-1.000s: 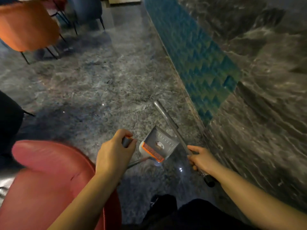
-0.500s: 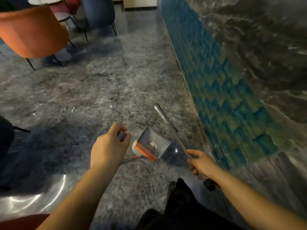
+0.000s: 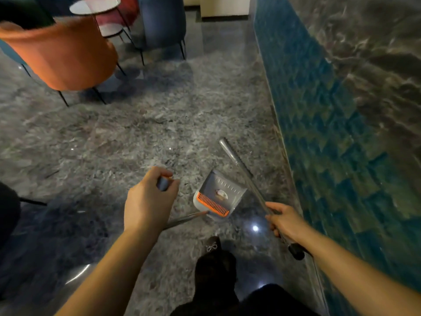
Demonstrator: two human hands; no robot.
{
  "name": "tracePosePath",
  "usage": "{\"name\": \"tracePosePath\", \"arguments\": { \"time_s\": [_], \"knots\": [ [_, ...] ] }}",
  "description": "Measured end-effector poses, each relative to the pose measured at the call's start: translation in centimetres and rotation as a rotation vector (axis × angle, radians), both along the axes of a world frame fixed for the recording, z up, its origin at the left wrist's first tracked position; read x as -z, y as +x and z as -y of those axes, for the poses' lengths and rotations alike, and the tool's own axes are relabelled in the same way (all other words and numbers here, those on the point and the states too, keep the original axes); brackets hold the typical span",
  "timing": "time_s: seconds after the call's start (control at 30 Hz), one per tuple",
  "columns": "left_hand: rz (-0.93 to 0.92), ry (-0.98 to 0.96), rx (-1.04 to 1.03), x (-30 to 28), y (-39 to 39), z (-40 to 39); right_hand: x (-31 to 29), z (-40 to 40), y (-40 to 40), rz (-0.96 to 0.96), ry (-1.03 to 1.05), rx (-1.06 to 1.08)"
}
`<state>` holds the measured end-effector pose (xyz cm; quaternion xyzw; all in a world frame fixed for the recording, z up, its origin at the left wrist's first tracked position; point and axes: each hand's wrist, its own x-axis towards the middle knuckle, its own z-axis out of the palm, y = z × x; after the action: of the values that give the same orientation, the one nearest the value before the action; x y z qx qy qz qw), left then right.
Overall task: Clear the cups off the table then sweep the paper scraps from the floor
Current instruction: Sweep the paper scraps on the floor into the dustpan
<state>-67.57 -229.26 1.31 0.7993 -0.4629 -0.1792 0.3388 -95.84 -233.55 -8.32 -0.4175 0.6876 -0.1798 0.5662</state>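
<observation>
orange chair (image 3: 61, 55): far left, on thin legs w/ floor showing beneath; well apart from the hands, so it only limits a wide swing to that side.
round side table (image 3: 94, 5): top left, behind the chair; no cups visible on what shows of it, judged cleared, though much of it is cut off.
floor (image 3: 114, 144): dark marbled, glossy. No paper scraps can be made out on it; pattern + blur would hide small bits. Widest open room lies ahead and to the left.
left hand (image 3: 149, 200): fingers curled tight round the grip end of the dustpan handle (image 3: 182, 221), which runs low to the pan.
dustpan (image 3: 216, 197): grey w/ orange comb edge, between the two hands, near the floor; a small pale scrap-like bit sits inside.
step: carrying tools to the scraps, judged. Pan should stay mouth-up so the bit inside doesn't tip out.
broom pole (image 3: 241, 172): metal, slanting fwd; head not in view.
right hand (image 3: 284, 222): clamped on the pole near its lower end.
tiled wall (image 3: 330, 133): blue-green, close on the right; pole tip near it, so person should turn left, not right.
</observation>
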Motion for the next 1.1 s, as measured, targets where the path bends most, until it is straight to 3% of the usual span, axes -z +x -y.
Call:
{"name": "tracePosePath", "arguments": {
  "time_s": [0.57, 1.1],
  "knots": [
    [0.042, 0.018, 0.085, 0.4, 5.3, 47.4, 0.8, 44.9, 6.1, 0.039, 0.024, 0.085],
    [-0.062, -0.038, 0.014, -1.3, 9.6, 91.7, -0.2, 91.7, 10.5, -0.058, 0.000, -0.014]
  ]
}}
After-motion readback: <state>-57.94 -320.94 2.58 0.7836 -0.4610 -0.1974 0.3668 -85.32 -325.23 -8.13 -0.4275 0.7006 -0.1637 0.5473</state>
